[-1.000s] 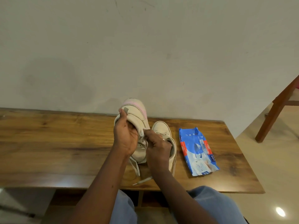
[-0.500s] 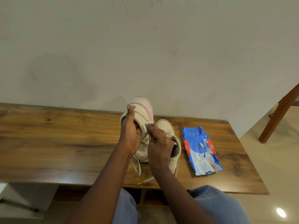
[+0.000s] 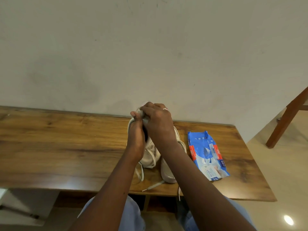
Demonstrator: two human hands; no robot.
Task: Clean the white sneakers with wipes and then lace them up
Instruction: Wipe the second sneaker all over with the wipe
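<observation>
On the long brown wooden table (image 3: 66,144), the flat-lying white sneaker (image 3: 167,172) sits just at 3 o'clock of the raised white sneaker (image 3: 150,152), with the blue plastic wipes packet (image 3: 207,154) near at its own 3 o'clock.

One white sneaker (image 3: 150,152) stands tilted, heel raised, just left of the blue wipes pack (image 3: 206,154). The second sneaker (image 3: 166,170) lies flat between them, with loose laces (image 3: 152,185) trailing nearby.

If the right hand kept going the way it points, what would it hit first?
The right hand curls over the top of the raised sneaker, so it meets that first. Beyond it, probably the wall, though depth is unclear.
</observation>
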